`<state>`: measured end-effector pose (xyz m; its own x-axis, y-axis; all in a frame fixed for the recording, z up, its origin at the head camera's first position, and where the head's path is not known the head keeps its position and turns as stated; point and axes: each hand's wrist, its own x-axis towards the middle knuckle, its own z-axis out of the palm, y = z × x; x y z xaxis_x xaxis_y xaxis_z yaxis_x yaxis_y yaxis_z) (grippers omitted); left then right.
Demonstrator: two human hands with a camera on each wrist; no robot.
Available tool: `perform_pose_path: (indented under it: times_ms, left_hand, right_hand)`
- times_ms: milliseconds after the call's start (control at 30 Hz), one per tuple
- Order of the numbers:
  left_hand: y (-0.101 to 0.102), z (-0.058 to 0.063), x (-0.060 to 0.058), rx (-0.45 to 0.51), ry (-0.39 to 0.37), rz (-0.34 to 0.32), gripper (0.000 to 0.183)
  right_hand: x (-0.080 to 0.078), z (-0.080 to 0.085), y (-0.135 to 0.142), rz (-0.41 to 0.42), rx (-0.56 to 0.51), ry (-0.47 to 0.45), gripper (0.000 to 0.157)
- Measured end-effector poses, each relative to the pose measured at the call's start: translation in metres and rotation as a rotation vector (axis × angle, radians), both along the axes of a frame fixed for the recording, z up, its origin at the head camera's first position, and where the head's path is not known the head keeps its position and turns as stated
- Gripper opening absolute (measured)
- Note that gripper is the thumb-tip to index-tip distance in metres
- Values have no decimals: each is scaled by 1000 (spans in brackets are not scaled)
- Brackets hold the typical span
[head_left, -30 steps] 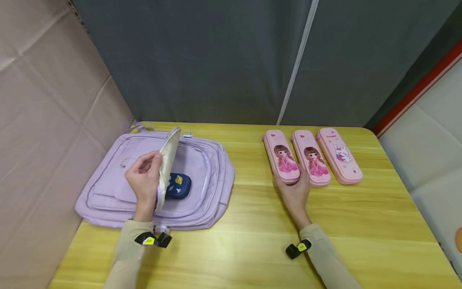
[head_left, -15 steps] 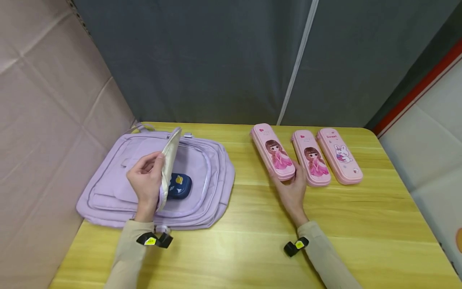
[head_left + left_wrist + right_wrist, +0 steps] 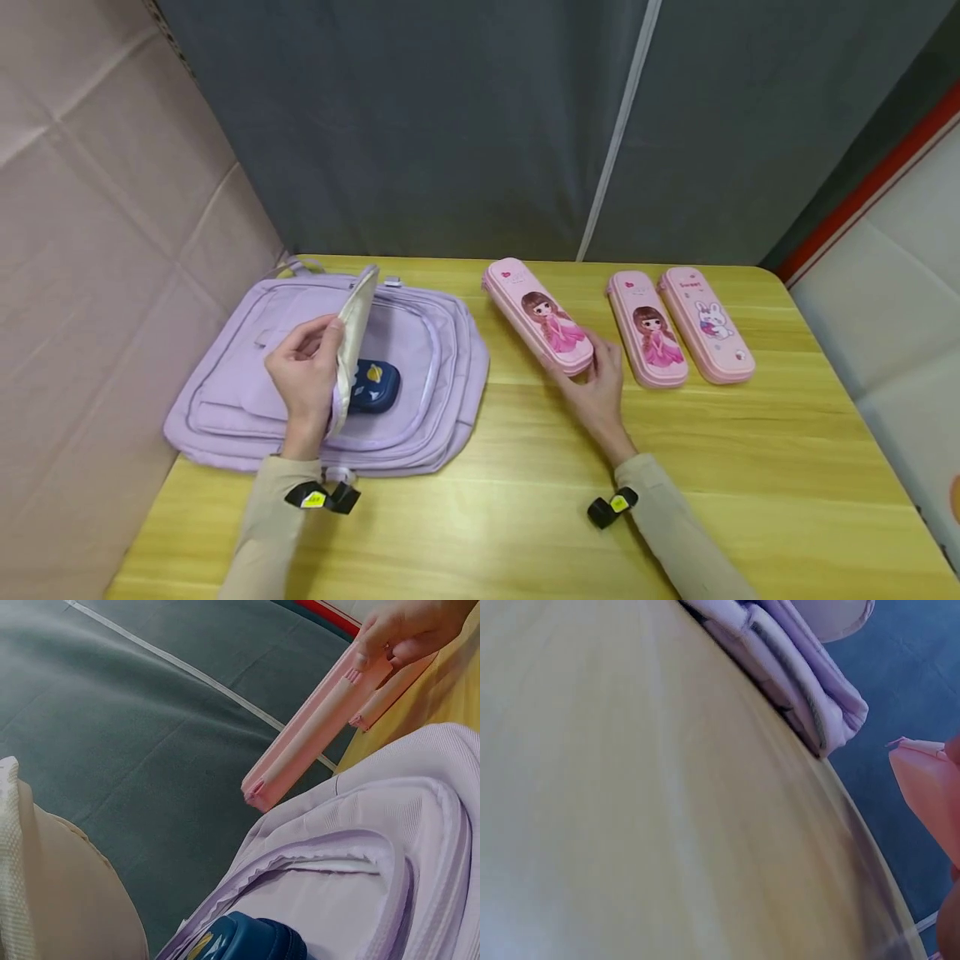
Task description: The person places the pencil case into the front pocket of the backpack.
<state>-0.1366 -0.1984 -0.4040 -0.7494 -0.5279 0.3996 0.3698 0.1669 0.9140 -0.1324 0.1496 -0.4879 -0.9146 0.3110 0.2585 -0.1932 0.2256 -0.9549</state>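
Note:
A lilac backpack [image 3: 232,367] lies flat on the table, front pocket unzipped. My left hand [image 3: 303,362] pinches the edge of the pocket's flap [image 3: 356,333] between thumb and fingers, holding it raised with its cream lining showing. Inside the pocket sits a dark blue case with planet pictures [image 3: 377,386], partly hidden by the flap. My right hand [image 3: 596,396] grips the near end of a pink pencil case with a doll picture [image 3: 536,312]. That pencil case is tilted and held above the table, as the left wrist view [image 3: 307,739] confirms.
Two more pink pencil cases lie side by side on the right: one with a doll [image 3: 648,329], one with a rabbit [image 3: 707,325]. A dark grey curtain [image 3: 450,125] hangs behind the wooden table [image 3: 480,533]. A pale cloth wall [image 3: 97,250] borders the left.
My right hand has lifted the leftmost pink pencil case from beside the others and carried it left toward the backpack. The left hand keeps its hold on the flap, almost unmoved.

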Motion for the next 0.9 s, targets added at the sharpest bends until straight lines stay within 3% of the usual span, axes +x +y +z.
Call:
perform_pose_path:
  times_ms: [167, 267, 533, 900]
  left_hand:
    - [2, 0, 2, 10, -8, 4, 17]
    - [3, 0, 2, 11, -13, 8, 16]
    - [4, 2, 2, 9, -16, 3, 17]
    - [3, 5, 4, 38, -8, 4, 19]
  right_hand:
    - [-2, -5, 0, 31, 153, -6, 75]
    - [-2, -5, 0, 73, 182, 24, 77]
    - [-2, 3, -2, 111, 181, 66, 75]
    - [-2, 9, -19, 300, 202, 22, 76]
